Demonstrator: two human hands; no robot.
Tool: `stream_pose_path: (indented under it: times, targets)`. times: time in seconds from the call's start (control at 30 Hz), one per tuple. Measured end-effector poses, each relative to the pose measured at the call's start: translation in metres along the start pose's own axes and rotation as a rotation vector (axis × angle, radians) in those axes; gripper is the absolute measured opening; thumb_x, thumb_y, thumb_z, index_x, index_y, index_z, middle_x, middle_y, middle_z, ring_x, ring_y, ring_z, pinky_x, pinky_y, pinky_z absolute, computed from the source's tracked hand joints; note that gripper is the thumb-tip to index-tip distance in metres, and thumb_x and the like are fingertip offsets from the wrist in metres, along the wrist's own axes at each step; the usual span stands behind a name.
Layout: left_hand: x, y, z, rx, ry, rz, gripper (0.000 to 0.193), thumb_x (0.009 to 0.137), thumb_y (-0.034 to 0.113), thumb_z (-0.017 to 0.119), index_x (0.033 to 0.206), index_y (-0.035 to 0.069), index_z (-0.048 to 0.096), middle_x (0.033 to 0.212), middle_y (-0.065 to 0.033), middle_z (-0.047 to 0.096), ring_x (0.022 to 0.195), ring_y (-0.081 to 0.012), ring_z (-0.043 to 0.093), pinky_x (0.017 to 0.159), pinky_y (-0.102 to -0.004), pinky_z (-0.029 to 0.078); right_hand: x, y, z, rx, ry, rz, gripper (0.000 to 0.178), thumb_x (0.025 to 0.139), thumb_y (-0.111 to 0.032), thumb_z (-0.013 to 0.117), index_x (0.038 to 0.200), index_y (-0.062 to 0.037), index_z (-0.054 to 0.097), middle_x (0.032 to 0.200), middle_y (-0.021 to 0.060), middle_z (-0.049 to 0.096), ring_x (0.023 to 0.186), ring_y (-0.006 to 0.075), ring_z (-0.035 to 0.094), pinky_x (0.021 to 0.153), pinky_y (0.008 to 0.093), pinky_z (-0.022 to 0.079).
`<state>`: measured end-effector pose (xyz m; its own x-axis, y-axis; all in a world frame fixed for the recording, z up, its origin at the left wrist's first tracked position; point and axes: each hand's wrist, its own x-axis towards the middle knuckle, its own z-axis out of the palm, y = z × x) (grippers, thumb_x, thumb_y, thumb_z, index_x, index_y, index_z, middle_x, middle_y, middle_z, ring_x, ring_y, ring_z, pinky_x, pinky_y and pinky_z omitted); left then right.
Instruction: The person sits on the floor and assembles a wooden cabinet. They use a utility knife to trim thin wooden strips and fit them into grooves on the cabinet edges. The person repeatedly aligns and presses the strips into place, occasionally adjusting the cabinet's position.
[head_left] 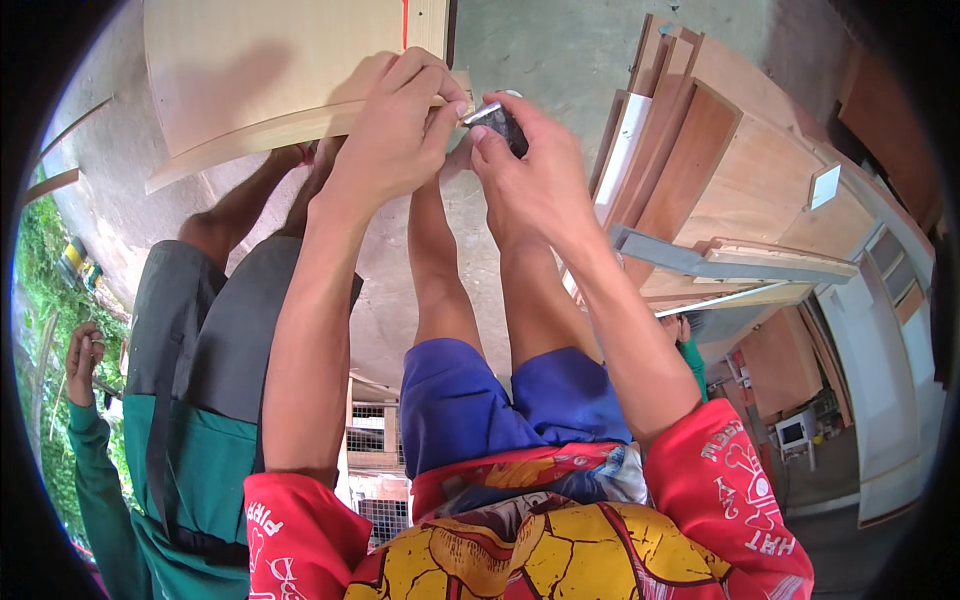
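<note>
A pale wooden panel (290,60) with a thin wood strip (235,137) along its near edge lies at the top of the head view. My left hand (400,130) is at the panel's right corner, over the strip's end. Its thumb and forefinger are pinched together, and what lies between them is too small to make out. Close by on the right, my right hand (535,165) grips a small black-and-silver tool (507,130). The tool's bright metal end points toward my left fingertips. My fingers cover part of it, so its exact kind is unclear.
Wooden boards (690,140) lean in a stack at the right, with a grey strip (720,262) across them. Beside me on the left is another person in a green top (215,450), one hand (82,365) raised. Another green-sleeved hand (683,328) shows by the boards.
</note>
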<state>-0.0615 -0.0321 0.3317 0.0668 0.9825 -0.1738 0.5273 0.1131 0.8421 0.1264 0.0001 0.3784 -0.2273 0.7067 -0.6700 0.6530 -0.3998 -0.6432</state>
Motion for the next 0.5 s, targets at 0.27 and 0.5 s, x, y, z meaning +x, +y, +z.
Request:
stream_pose_path:
  times: [0.27,0.5]
  targets:
    - [-0.003,-0.008,0.008,-0.153,0.002,-0.043,0.007,0.095,0.004,0.072,0.099,0.0,0.069,0.119,-0.0122,0.061,0.118,-0.0348,0.055,0.095,-0.0434,0.053,0.005,0.003,0.005,-0.049,0.026,-0.065,0.046,0.101,-0.022,0.073,0.141,0.0009,0.069,0.105,0.0286,0.078,0.093,0.0467,0.076,0.086,0.0489,0.059]
    - [-0.003,-0.012,0.013,-0.146,0.033,0.02,0.009,0.093,0.003,0.071,0.099,-0.002,0.068,0.117,-0.014,0.061,0.114,-0.0385,0.057,0.098,-0.0475,0.051,0.007,0.003,0.01,-0.076,0.027,-0.04,0.045,0.103,-0.02,0.072,0.142,0.0016,0.068,0.103,0.0279,0.078,0.093,0.0431,0.078,0.084,0.0458,0.06]
